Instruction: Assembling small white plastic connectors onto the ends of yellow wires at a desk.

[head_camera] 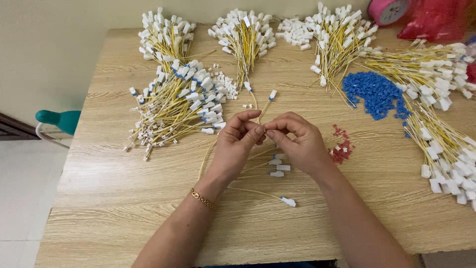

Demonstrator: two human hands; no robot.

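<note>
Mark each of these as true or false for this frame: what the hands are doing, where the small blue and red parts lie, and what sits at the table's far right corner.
1. Both hands pinch a thin yellow wire between them. True: the left hand and right hand meet on the yellow wire, which ends in a white connector.
2. The pile of blue plastic parts lies left of the hands. False: it lies to their right.
3. The left wrist wears a gold bracelet. True.
4. The small red parts sit in a tray. False: they lie loose on the wooden table.
5. A pink tape roll stands at the table's far edge. True.
</note>
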